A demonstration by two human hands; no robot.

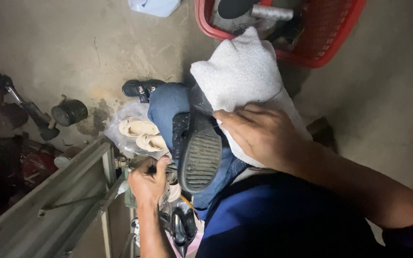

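Black shoe (199,153) lies sole-up on the person's lap, across the blue-jeaned knee (168,102), ribbed heel tread toward the camera, toe end pointing away. Right hand (259,134) lies flat over the shoe's far side, fingers spread and pressed on the upper edge, also touching the white towel (244,71) draped over the other leg. Left hand (146,181) sits just left of the shoe's heel, closed in a fist around a small dark tool; tool tip mostly hidden, kind unclear. Thin thread runs from shoe across the towel. Outward: 2 cream insoles in a clear plastic bag (142,134) on the floor, another black shoe (139,88) beyond the knee, red basket (311,43) at top, hammer (68,112) at left, scissors (182,229) near bottom edge.
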